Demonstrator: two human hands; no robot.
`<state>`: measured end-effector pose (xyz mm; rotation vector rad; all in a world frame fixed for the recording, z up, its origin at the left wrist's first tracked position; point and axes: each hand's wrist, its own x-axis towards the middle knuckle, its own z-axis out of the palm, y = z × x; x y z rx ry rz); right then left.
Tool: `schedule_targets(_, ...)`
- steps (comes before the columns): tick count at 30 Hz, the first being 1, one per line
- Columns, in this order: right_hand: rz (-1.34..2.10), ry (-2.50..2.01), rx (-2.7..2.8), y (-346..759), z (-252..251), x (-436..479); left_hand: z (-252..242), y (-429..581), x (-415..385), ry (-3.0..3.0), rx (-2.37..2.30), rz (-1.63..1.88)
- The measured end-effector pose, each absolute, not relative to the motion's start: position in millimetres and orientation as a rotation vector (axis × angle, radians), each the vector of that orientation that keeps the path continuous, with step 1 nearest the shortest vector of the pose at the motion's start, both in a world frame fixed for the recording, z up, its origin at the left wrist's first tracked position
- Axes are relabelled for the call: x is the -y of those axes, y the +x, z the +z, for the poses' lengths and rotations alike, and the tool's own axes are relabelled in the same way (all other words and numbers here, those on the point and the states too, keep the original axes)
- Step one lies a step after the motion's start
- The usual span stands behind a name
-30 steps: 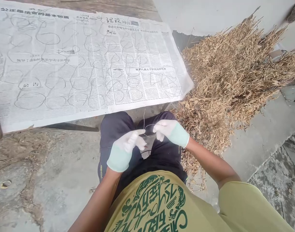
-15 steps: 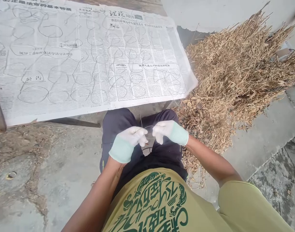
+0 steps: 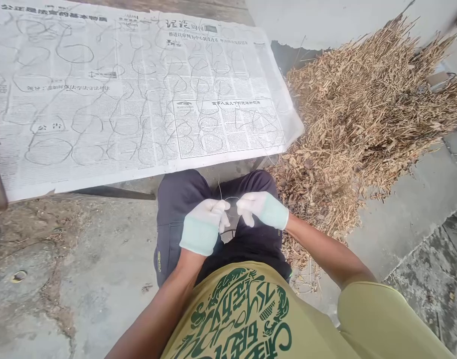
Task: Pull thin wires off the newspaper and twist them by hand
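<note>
Both my hands wear white gloves and meet above my lap. My left hand [image 3: 205, 223] pinches a thin pale line [image 3: 231, 199] that loops across to my right hand [image 3: 261, 208], which pinches its other side. One end of the line sticks up from my left fingertips. The hands are a few centimetres apart over my dark trousers [image 3: 183, 199]. In front of my knees lies a spread newspaper [image 3: 131, 94] with several loops of thin line laid out on it.
A big heap of dry straw and husks [image 3: 363, 109] lies to the right, reaching my right knee. The newspaper rests on a low board above bare concrete ground [image 3: 82, 279]. A pale wall [image 3: 325, 20] stands behind the heap.
My left hand has moved right, closer to my right hand, and the loop of line between them has become shorter. The view has shifted slightly.
</note>
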<state>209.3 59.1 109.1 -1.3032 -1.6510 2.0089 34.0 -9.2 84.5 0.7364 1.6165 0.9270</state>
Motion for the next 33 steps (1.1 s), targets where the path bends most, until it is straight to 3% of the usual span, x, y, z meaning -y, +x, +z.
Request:
schedule_targets(10, 1.824, -1.391, 1.785, 211, 111, -66, 91, 33, 9, 0.774, -1.607, 0.908)
schedule_targets(19, 1.575, -1.345, 1.939, 228, 157, -102, 85, 1, 22, 0.903, -1.725, 0.969)
schedule_targets(26, 1.106, -1.354, 2.053, 235, 211, -210, 59, -25, 27, 0.927, -1.945, 0.896)
schedule_targets(33, 0.922, -1.499, 2.055, 221, 212, -362, 44, -23, 33, 1.048, -2.067, 0.663)
